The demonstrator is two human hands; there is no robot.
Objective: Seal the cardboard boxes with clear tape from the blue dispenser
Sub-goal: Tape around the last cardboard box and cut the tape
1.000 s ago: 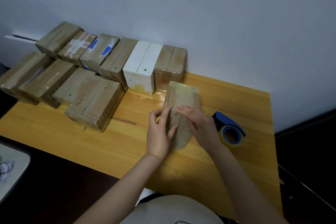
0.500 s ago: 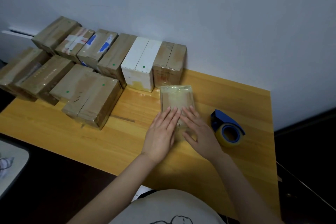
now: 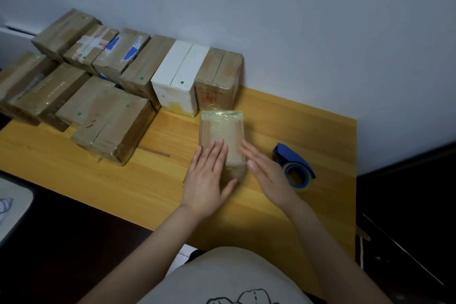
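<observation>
- Small cardboard box (image 3: 221,134) lies flat on the yellow wood table (image 3: 158,180), just in front of the row of boxes along the wall. Top looks already wrapped in clear tape, shiny and wrinkly at the far end.
- Left hand (image 3: 206,181) is laid flat on the box's near half, fingers straight and together, thumb hooked around the near end. Not a grip, more a press. My guess: it's smoothing the tape down and pinning the box so it doesn't slide.
- Right hand (image 3: 265,172) is open w/ fingers straight, alongside the box's right edge, holding nothing. Can't tell if it touches the side or just hovers next to it. Prob rubbing the tape edge onto the side, imo.
- Blue tape dispenser (image 3: 293,168) sits on the table just right of the right hand, nobody touching it. Handy spot, easy grab for the next box.
- Materials: box is dull brown cardboard, hard corners, glossy film over it. Roll in the dispenser looks clear/yellowish, body is blue plastic.
- Other boxes (image 3: 111,126) on the left are packed close in two rows, mostly brown, one white box (image 3: 181,79) against the wall. Several have little green dot stickers and shiny tape, so they look done; can't verify all of them.
- Table is smooth varnished wood w/ visible grain.
</observation>
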